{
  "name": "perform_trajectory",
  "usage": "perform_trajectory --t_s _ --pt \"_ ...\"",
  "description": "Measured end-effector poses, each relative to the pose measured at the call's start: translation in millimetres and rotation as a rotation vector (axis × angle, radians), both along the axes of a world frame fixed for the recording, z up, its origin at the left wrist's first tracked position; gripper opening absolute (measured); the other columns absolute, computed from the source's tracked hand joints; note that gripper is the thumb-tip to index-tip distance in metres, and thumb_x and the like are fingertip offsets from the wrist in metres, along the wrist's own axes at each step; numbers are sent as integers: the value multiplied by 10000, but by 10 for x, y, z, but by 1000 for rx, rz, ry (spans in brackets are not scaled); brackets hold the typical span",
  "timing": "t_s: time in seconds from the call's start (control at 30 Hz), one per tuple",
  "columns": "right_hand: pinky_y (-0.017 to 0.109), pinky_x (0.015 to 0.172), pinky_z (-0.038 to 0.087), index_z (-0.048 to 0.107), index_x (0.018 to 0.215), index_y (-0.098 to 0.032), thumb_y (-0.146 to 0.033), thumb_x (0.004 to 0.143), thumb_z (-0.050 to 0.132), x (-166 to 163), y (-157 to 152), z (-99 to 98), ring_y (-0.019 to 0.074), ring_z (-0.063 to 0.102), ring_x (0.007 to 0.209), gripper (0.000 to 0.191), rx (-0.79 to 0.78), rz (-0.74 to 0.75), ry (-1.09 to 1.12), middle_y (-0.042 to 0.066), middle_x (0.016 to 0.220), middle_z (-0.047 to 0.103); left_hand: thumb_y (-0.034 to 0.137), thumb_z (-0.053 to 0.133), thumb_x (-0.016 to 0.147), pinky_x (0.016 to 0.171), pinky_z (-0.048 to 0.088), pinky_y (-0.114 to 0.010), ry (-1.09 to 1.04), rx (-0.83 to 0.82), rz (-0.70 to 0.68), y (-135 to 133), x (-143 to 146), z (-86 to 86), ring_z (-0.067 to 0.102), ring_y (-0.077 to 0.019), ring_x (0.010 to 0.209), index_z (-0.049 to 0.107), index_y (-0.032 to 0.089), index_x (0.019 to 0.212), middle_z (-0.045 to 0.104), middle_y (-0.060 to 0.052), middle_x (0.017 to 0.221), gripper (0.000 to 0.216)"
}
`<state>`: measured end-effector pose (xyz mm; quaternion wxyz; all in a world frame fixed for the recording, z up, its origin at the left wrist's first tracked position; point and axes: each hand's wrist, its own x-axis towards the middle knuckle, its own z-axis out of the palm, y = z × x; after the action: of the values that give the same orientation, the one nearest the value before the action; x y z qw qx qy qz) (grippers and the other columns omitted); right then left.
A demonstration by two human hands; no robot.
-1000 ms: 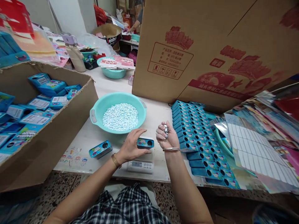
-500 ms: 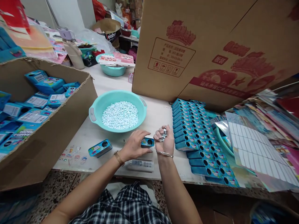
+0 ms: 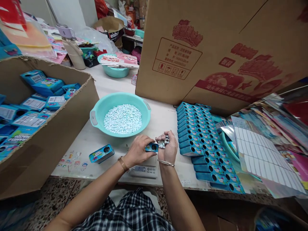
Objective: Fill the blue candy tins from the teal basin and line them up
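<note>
My left hand grips a small blue candy box, thumb and fingers on its two sides, with a dark round hole in its top. Close against the box's right end, my right hand is cupped around several pale candies. Below both hands, a white digital scale lies near the table edge, its display lit; its upper part is hidden by the left hand and box. A turquoise basin of pale blue-white candies stands just beyond. Another blue box lies left of my left wrist.
Rows of blue boxes stand on the right, before a big printed carton. An open cardboard box of blue boxes fills the left. Sticker sheets overlap a basin at far right. A bottle stands behind.
My right hand has moved slightly left and tipped toward the box, its candies now beside the box's end. The left hand keeps its hold on the box. The view has shifted slightly.
</note>
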<state>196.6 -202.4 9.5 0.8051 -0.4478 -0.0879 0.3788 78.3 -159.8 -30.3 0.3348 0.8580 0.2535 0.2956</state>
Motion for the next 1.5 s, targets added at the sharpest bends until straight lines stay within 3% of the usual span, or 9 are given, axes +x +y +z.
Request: perform_trajectory --t_s 0.2,0.33,0.53,0.73,0.9,1.13,1.33,1.5 --pt "167 427 352 554 739 -178 -360 754 678 15 30 -9 41 410 426 221 12 -13 72 -87 511 470 304 762 738 853 439 -369 7 2 3 -8 -6 23 562 -223 949 651 216 1048 666 -34 977 340" --pt "153 342 227 528 731 -188 -317 771 653 194 27 -18 24 302 357 183 62 81 250 -112 489 413 334 771 732 853 460 -380 22 -1 -2 -3 -13 33 571 -234 958 648 214 1060 661 -45 992 370" --pt "165 342 243 501 720 -188 -211 807 609 660 -188 109 33 337 371 142 260 263 434 -101 509 415 404 783 724 1006 441 -419 -77 -12 57 45 -353 238 536 -252 1150 542 206 1261 591 -99 1212 621" --pt "180 333 253 510 721 -189 -223 831 589 881 -404 101 45 338 374 140 299 218 417 -93 511 419 311 651 866 971 452 -384 -88 3 183 93 -698 383 563 -212 1105 593 227 1196 625 -70 1144 345" --pt "179 319 244 522 729 -190 -238 846 560 849 -419 -19 47 323 361 132 249 199 453 -92 505 408 291 569 917 871 452 -390 45 191 117 68 -534 405 567 -211 965 648 211 1111 650 -67 1004 224" --pt "170 316 250 534 749 -190 -248 837 579 834 -420 -60 42 324 355 115 237 200 451 -99 508 398 275 501 935 1023 313 -532 420 416 -28 19 -151 550 546 -239 935 689 198 898 628 -40 831 207" --pt "165 314 253 535 751 -189 -258 860 549 854 -429 -91 41 323 355 130 236 186 475 -96 503 401 204 474 924 1031 308 -541 511 462 -55 20 -95 549 553 -237 899 669 183 812 620 -39 782 226" --pt "165 316 254 535 749 -190 -252 837 583 840 -380 -110 41 325 359 118 240 200 476 -97 509 405 219 500 920 1072 278 -540 446 417 -48 -27 -14 564 563 -225 912 666 184 875 636 -35 797 175"
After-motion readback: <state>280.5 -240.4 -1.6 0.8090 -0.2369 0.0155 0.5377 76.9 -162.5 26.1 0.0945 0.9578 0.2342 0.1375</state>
